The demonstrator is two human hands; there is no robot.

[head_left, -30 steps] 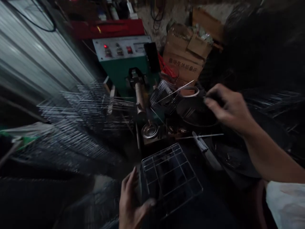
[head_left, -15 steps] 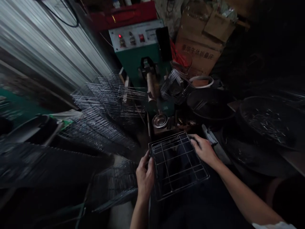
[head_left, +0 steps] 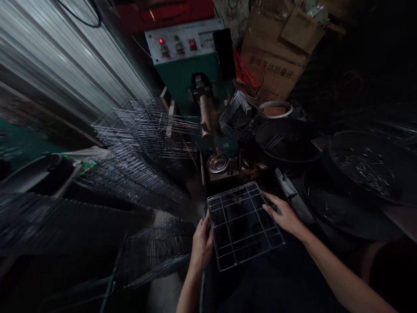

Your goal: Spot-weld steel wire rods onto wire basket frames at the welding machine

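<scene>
A rectangular wire rack [head_left: 230, 237] with a grid of thin metal rods is held tilted above my lap. Its left edge lies in my left hand [head_left: 202, 244], with the fingers closed around the rim. On the opposite side, my right hand [head_left: 284, 214] has its thumb and fingers at the upper right edge; part of its grip is hidden. Just beyond the rack, a shiny round metal dish [head_left: 217, 163] sits under the metal arm [head_left: 206, 114] of a green machine [head_left: 176, 78].
Stacked wire grids [head_left: 140, 148] stand on the left, and more wire racks [head_left: 159, 248] lie lower down. Dark pans [head_left: 365, 169] with loose metal pieces are at the right. A cardboard box [head_left: 273, 52] leans behind the machine. A red light glows on the control panel [head_left: 208, 39].
The rack's upper left corner has shifted slightly right, and its doubled inner outline now looks like a single rim. My right hand has slid a little down along the edge.
</scene>
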